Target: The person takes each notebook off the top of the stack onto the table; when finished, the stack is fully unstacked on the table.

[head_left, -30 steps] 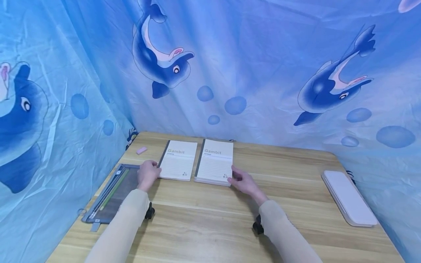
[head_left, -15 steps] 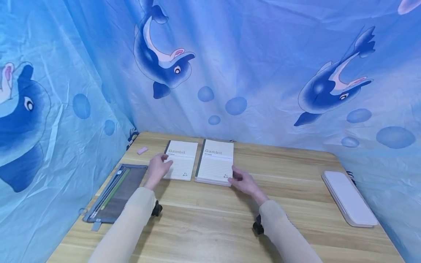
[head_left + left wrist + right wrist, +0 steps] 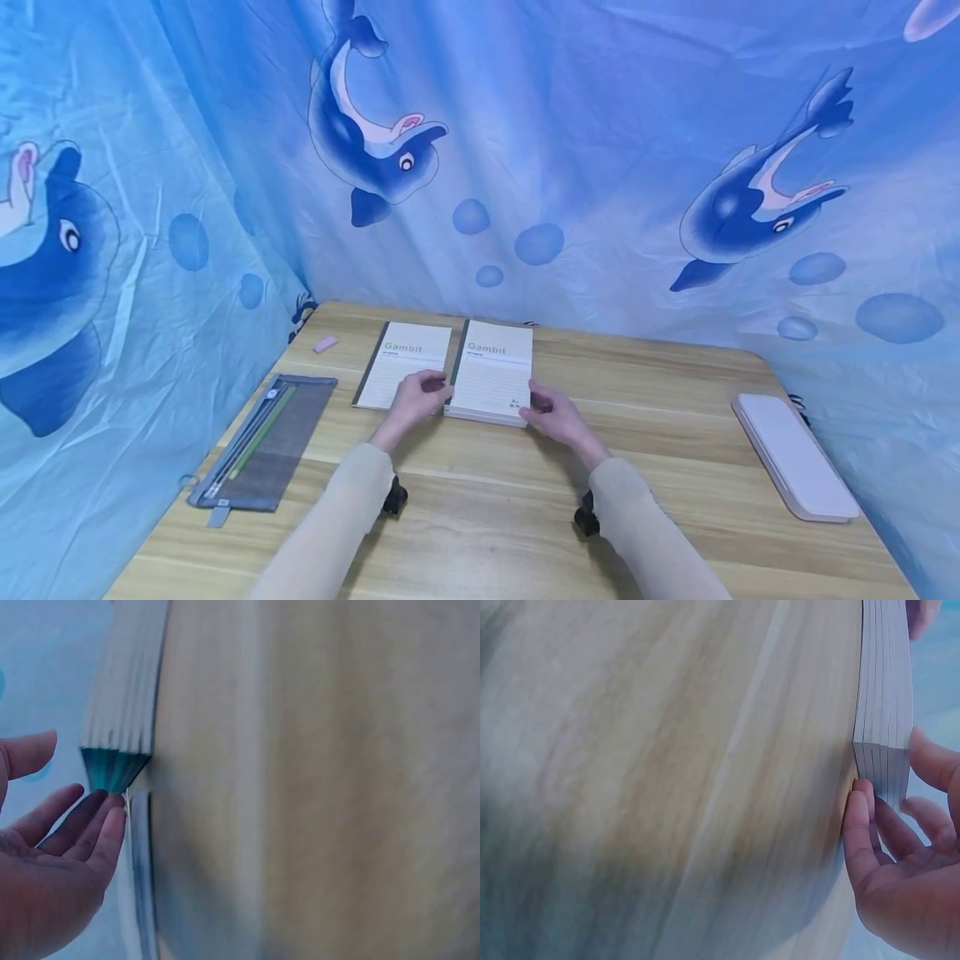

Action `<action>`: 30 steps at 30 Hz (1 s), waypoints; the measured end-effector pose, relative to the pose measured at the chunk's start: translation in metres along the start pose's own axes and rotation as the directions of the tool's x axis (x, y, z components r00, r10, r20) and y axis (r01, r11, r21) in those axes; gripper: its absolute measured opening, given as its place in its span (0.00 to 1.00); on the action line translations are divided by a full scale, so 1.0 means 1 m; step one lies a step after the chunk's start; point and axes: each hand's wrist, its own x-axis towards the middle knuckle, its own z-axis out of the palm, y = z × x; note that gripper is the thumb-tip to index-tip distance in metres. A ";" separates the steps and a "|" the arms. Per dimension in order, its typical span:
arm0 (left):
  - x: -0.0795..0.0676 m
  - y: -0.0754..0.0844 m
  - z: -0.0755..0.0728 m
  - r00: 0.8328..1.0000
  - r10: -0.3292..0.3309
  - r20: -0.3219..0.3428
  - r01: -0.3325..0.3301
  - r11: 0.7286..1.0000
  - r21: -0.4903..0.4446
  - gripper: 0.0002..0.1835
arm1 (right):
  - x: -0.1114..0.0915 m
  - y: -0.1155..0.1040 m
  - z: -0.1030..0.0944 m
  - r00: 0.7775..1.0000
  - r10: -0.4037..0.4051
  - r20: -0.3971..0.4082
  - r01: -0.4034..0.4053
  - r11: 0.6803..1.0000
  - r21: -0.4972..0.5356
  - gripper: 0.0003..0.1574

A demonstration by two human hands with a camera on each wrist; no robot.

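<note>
A stack of several white "Gambit" notebooks with dark spines lies on the wooden table. My left hand is at the stack's lower left, over the near edge of a thinner pile of the same notebooks. In the left wrist view, the left fingertips reach the teal spines, with the thumb apart above. At the lower right corner, my right hand holds the stack. The right wrist view has its thumb on the top edge and its fingers against the page edges.
A grey zip pencil pouch with a green pencil inside lies at the left. A pink eraser sits behind it. At the right rests a white case. A blue dolphin-print curtain closes off the back and sides.
My left hand has moved right, from the left edge of the thinner notebook pile across it to the spines of the thicker stack. The right hand has stayed at the stack's corner.
</note>
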 end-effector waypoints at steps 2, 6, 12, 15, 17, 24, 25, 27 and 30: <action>-0.002 -0.002 0.003 1.000 -0.002 0.014 0.002 1.000 -0.007 0.23 | 0.000 0.000 0.001 1.000 0.007 -0.007 -0.007 1.000 0.017 0.41; -0.004 -0.005 0.005 1.000 0.009 0.018 -0.009 1.000 -0.015 0.23 | 0.002 -0.002 0.004 0.999 0.035 -0.027 -0.034 0.998 0.062 0.41; -0.004 -0.009 0.005 1.000 0.014 0.019 -0.014 1.000 -0.025 0.23 | 0.007 -0.008 0.009 0.991 0.081 -0.102 -0.067 0.988 0.137 0.42; -0.003 -0.010 0.005 1.000 0.008 0.027 -0.007 0.999 -0.031 0.23 | 0.010 -0.010 0.012 0.984 0.094 -0.152 -0.069 0.984 0.163 0.42; -0.003 -0.011 0.005 0.999 0.004 0.034 -0.002 0.999 -0.039 0.23 | 0.011 -0.010 0.014 0.979 0.098 -0.180 -0.067 0.984 0.168 0.42; -0.003 -0.013 0.005 0.998 -0.006 0.057 0.007 1.000 -0.013 0.23 | 0.012 -0.011 0.017 0.964 0.097 -0.248 -0.076 0.993 0.093 0.35; -0.003 -0.013 0.005 0.998 -0.005 0.056 0.006 1.000 -0.011 0.23 | 0.012 -0.011 0.017 0.963 0.088 -0.254 -0.071 0.995 0.075 0.34; -0.002 -0.014 0.004 0.998 -0.002 0.058 0.003 1.000 -0.014 0.22 | 0.014 -0.010 0.018 0.962 0.065 -0.265 -0.054 0.997 0.047 0.32; -0.001 -0.015 0.002 0.998 -0.005 0.066 0.007 1.000 -0.027 0.21 | 0.016 -0.008 0.018 0.960 0.036 -0.277 -0.031 0.999 0.022 0.30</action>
